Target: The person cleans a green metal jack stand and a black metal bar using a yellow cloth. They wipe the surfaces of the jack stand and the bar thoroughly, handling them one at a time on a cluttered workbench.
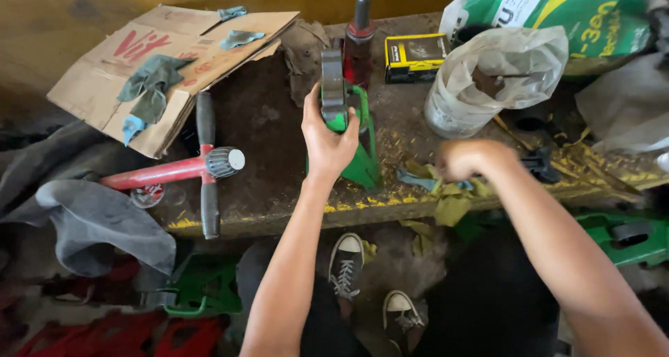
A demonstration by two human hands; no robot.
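My left hand (326,139) grips a green metal tool part with a grey block on top (334,92), standing upright on the dirty workbench (265,127). My right hand (461,159) is closed in a fist over yellow and blue rags (446,190) at the bench's front edge, a little to the right of the green part. I cannot tell what, if anything, the fist holds.
A red T-handled tool (202,165) lies left on the bench. Torn cardboard with rags (160,64) sits at the back left. A red cylinder (359,47), a yellow-black box (416,57), a plastic bag (495,78) and a green sack (557,12) stand behind. Green and red parts lie on the floor.
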